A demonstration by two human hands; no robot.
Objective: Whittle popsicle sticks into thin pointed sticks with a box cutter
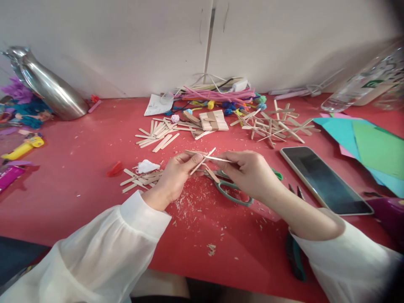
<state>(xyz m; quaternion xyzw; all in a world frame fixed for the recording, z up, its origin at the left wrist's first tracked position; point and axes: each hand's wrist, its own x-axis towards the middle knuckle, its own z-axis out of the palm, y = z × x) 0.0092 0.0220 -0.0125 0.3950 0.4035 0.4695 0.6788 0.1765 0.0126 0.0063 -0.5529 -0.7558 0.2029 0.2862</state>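
Crossed wooden craft sticks (206, 157) are held up between my two hands over the red table. My left hand (179, 174) pinches them near their crossing with thumb and fingers. My right hand (248, 170) grips the right end of the stick that runs sideways; its fingertips are partly hidden. Beneath my hands lie scissors (233, 194) with grey-green handles, their blades partly covered. Beside my left wrist is a small pile of craft sticks (139, 181), with a white scrap (147, 166) and a red scrap (115, 169) near it.
Wood shavings litter the red table (104, 185). More stick piles (158, 131) and a joined stick heap (279, 122) lie behind. A phone (325, 181), coloured paper (375, 147), dark-handled pliers (295, 256) and a bottle (353, 90) are right; a metal jug (53, 86) stands left.
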